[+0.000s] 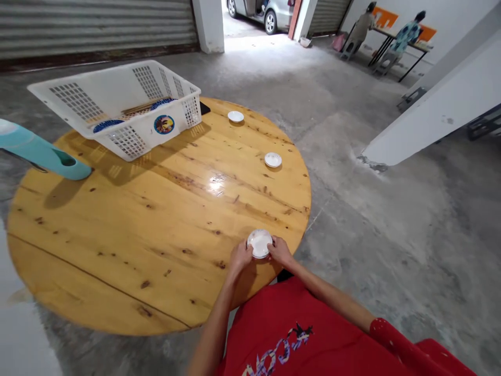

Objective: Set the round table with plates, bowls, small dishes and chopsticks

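Observation:
A small white saucer (pixel 260 244) is held level close to my body, over the near right edge of the round wooden table (pixel 164 224). My left hand (pixel 240 257) grips its left rim, thumb on top. On the opposite rim my right hand (pixel 280 250) closes in the same way. Whether more saucers are stacked under it, I cannot tell. Two other white pieces lie farther off: a saucer (pixel 273 160) near the right edge and another small saucer (pixel 235 116) toward the far edge.
A white plastic basket (pixel 144 130) with blue-patterned dishes and chopstick-like sticks stands at the table's far left. A turquoise bottle-like object (pixel 64 162) is at the left edge. Beyond are a pillar (pixel 426 109), two seated people (pixel 407 36) and a parked car (pixel 262 13).

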Motion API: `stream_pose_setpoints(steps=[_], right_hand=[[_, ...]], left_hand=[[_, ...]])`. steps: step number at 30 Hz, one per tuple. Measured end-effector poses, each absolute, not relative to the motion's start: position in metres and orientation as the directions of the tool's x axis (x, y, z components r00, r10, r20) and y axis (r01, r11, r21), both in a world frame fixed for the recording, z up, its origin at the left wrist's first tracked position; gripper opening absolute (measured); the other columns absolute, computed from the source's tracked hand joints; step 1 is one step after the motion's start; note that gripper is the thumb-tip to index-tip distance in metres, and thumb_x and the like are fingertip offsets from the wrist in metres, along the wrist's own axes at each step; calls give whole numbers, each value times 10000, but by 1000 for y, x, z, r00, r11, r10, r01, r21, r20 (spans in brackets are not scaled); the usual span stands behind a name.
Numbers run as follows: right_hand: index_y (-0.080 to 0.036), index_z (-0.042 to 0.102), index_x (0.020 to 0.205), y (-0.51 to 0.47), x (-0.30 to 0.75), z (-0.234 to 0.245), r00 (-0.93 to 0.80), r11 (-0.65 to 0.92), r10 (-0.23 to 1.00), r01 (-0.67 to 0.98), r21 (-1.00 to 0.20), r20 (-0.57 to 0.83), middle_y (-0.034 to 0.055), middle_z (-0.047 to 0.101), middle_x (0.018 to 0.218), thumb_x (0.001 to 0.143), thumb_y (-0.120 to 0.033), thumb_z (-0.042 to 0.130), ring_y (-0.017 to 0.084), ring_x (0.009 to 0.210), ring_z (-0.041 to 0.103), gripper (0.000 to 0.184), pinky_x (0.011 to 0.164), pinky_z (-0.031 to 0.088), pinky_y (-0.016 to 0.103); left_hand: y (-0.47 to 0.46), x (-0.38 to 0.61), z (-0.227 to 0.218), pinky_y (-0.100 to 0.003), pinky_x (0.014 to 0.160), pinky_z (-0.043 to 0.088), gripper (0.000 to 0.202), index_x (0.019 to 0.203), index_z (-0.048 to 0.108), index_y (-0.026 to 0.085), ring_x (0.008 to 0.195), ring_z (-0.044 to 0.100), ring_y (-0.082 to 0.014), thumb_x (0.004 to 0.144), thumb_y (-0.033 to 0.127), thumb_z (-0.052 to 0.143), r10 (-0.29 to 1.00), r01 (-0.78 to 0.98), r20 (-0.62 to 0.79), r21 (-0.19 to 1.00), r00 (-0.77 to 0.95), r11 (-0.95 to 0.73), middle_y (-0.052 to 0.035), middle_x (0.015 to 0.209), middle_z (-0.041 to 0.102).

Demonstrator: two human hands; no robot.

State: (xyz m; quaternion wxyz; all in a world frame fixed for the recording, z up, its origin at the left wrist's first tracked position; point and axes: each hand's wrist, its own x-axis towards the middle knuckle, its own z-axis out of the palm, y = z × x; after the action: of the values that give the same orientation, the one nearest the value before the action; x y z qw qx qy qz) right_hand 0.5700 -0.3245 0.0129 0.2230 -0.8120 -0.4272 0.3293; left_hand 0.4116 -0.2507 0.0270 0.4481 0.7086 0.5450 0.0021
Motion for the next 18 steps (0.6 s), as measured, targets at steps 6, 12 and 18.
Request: stream_pose_setpoints(steps=[6,12,18], right_hand=[[-162,653,810,-341,585,20,318,-495,868,510,-703,-381,22,674,721,737,-105,478,162,661,593,198,609,423,224],[-175,660,927,-347,654,50,313,-314,936,542,-780,-159,18,640,739,851,-275,483,178,686,574,217,681,456,260],[-161,648,1157,-375,768,73,356,-160,933,523,-837,45,74,698,956,934,-323,413,197,801,622,362,806,490,302]], left_hand=[[-286,420,37,-297,814,504,270,1020,687,119,955,703,-237,918,193,449,799,780,-511,620,317,87,-146,1042,756],[-303,485,60,-302,796,535,281,1011,658,153,854,655,-201,942,319,442,908,545,-301,832,292,101,-82,956,718],[-323,611,71,-273,743,575,297,1031,633,165,833,634,-173,939,382,452,922,328,-251,933,293,150,-61,969,683]])
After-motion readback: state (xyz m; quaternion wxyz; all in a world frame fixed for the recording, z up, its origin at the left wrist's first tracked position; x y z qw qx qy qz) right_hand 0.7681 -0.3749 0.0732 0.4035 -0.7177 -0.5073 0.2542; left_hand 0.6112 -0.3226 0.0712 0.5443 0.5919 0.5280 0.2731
